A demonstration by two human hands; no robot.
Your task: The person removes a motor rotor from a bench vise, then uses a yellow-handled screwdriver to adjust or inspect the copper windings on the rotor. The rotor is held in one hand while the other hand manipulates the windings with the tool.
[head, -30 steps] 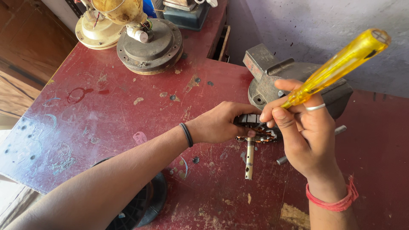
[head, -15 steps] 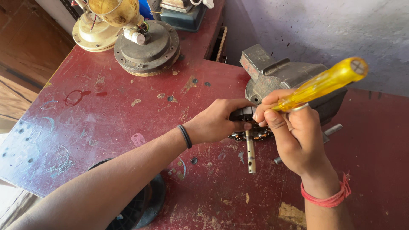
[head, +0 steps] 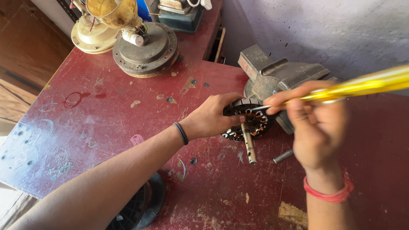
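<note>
Yellow-handled screwdriver [head: 362, 87] clenched in right hand [head: 317, 123], tip on the wound stator [head: 249, 119] gripped by left hand [head: 211, 117]; bench vise [head: 277, 74] just beyond.

Bright daylight, soft shadows; right hand [head: 317, 127] motion-blurred (yellow screwdriver [head: 362, 87] too); rest sharp.

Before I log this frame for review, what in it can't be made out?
Head view only:
- Right hand: motion-blurred, so its grip on the yellow screwdriver is unclear.
- Screwdriver handle end: cut off by the right edge.
- Screwdriver tip: lost among the motor stator windings.
- Stator's near side: hidden under the left hand.
- Bench vise: partly behind the right hand.
- Dark round object below the table edge: covered by the left forearm.
</note>
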